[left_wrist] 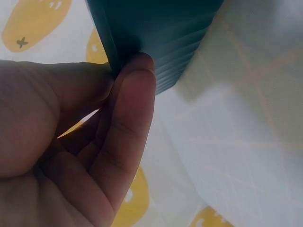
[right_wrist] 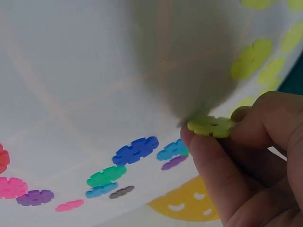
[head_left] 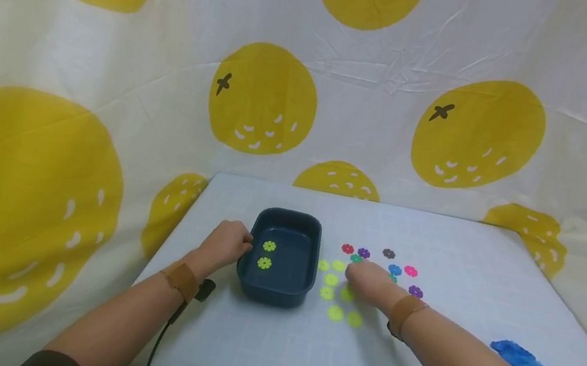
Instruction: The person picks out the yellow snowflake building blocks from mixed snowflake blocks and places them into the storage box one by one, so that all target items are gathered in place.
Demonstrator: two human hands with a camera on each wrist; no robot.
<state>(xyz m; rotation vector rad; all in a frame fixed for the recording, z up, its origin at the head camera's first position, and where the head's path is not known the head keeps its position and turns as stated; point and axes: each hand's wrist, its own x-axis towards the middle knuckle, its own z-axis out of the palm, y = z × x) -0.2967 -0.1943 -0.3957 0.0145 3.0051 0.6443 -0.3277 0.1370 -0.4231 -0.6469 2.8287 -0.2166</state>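
Note:
A dark blue-grey plastic bin [head_left: 274, 296] stands on the table, with two yellow-green flower-shaped discs [head_left: 265, 263] on its floor. At the bin's left side, my left hand [head_left: 225, 243] pinches the rim [left_wrist: 110, 42] between thumb and fingers, as the left wrist view shows. To the right of the bin is my right hand [head_left: 370, 282], low over the scattered discs. Between its thumb and fingers it holds a yellow-green notched disc [right_wrist: 208, 126]; the head view hides this disc. Several more yellow-green discs [head_left: 327, 293] lie between bin and hand.
Beyond and right of my right hand lie discs in other colours, among them red [head_left: 348, 248], blue [head_left: 395, 269], pink [head_left: 411, 271] and purple [head_left: 416, 291]. Crumpled blue plastic [head_left: 519, 361] lies at the right. A black cable [head_left: 167, 324] runs beside my left forearm.

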